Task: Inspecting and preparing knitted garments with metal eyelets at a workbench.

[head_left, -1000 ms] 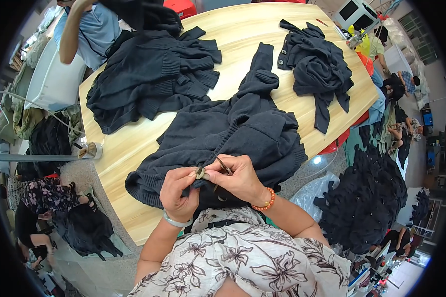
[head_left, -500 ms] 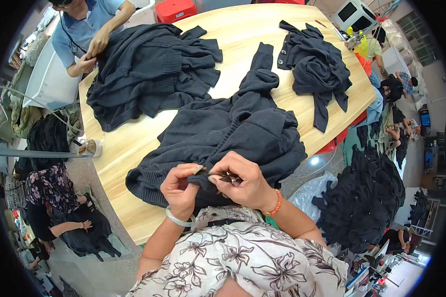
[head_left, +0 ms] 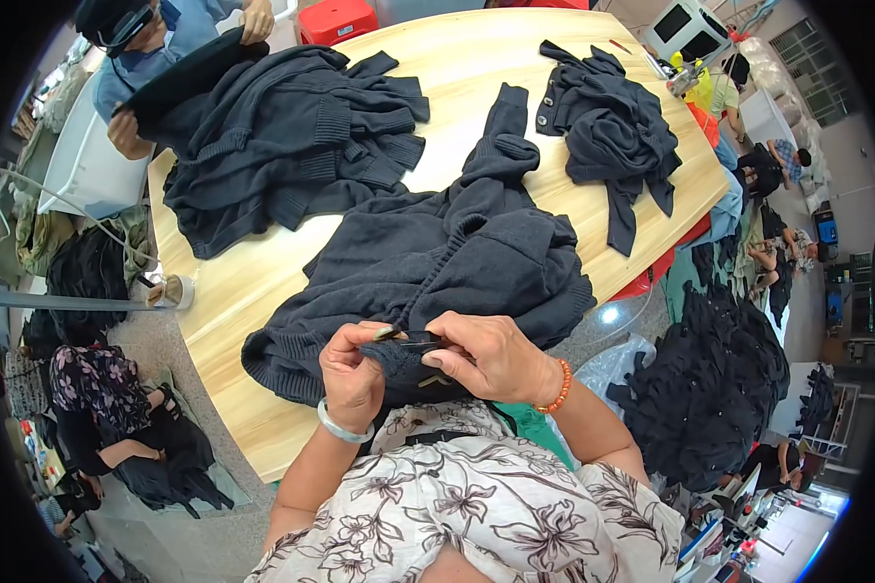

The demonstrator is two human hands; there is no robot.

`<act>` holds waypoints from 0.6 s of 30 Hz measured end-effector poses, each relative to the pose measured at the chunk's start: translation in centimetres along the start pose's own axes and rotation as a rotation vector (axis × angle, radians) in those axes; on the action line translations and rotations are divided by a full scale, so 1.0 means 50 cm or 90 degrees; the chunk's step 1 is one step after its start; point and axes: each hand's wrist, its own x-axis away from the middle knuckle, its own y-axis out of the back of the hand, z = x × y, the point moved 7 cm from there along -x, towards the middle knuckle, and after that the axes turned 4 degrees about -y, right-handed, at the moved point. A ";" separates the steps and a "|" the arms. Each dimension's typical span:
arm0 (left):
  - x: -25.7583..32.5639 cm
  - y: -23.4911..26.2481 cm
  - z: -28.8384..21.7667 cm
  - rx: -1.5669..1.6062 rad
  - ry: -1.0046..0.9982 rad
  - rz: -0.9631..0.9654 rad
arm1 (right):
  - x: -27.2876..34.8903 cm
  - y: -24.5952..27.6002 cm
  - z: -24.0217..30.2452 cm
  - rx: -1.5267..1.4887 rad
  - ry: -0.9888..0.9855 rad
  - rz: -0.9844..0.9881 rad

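Here, the dark navy ribbed-knit cardigan (head_left: pixel 428 262) lies spread on the near half of the pale wooden table (head_left: pixel 476 68), its lower hem pulled over the near edge toward the person. The left hand (head_left: pixel 352 374) pinches a fold of that hem between thumb and fingers, clenched on the knit. The right hand (head_left: pixel 491 355) presses its fingers down on the same fold, just beside the left, and a small dark slim tool (head_left: pixel 413 340) shows between the two hands — which of them grips it I cannot tell.

Judgement on handling: the knit looks soft, limp and fairly heavy for cloth; it drapes and bunches, so it will sag wherever unsupported and stretch if pulled hard. Not slippery, not fragile, though loops could snag on a sharp tip. Best hold — the thick ribbed hem or button band, pinched close to the working point, with the bulk resting on the table.

A second dark knitted garment (head_left: pixel 292 126) is heaped far left, handled by another person's hand (head_left: pixel 126 131). A third dark crumpled garment (head_left: pixel 612 126) sits far right, well apart. A roll of tape (head_left: pixel 173 291) stands at the left edge.
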 end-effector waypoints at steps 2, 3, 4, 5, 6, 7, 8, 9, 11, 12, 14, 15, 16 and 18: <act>0.000 -0.005 -0.003 -0.023 -0.007 0.025 | -0.001 -0.002 0.002 0.033 0.012 0.011; 0.001 -0.002 -0.001 -0.023 -0.006 0.026 | 0.000 -0.004 0.003 0.044 0.024 0.016; 0.001 0.003 0.001 -0.035 -0.011 0.028 | 0.000 -0.006 0.005 0.055 0.037 0.023; 0.001 0.006 0.001 -0.047 -0.017 0.031 | -0.001 -0.006 0.005 0.055 0.037 0.022; 0.002 0.007 0.001 -0.047 -0.016 0.031 | -0.001 -0.009 0.005 0.055 0.035 0.033; 0.003 0.004 0.000 -0.063 -0.012 0.033 | 0.001 -0.011 0.005 0.056 0.033 0.043; 0.003 0.002 -0.001 -0.078 -0.008 0.035 | 0.002 -0.012 0.005 0.056 0.034 0.042; 0.003 0.000 0.000 -0.079 -0.008 0.036 | 0.005 -0.014 0.003 0.043 0.033 0.044; 0.002 -0.006 -0.001 -0.103 -0.017 0.052 | 0.007 -0.016 -0.002 0.031 0.028 0.046; 0.001 -0.008 -0.002 -0.103 -0.016 0.053 | 0.008 -0.019 -0.005 0.020 0.025 0.053; 0.001 -0.013 -0.006 -0.116 -0.021 0.063 | 0.010 -0.023 -0.010 0.008 0.022 0.060; 0.001 -0.014 -0.005 -0.116 -0.020 0.063 | 0.010 -0.024 -0.013 -0.004 0.020 0.058; 0.001 -0.014 -0.006 -0.117 -0.022 0.065 | 0.010 -0.024 -0.014 -0.017 0.018 0.055; 0.001 -0.014 -0.005 -0.118 -0.023 0.066 | 0.011 -0.024 -0.019 -0.030 0.009 0.062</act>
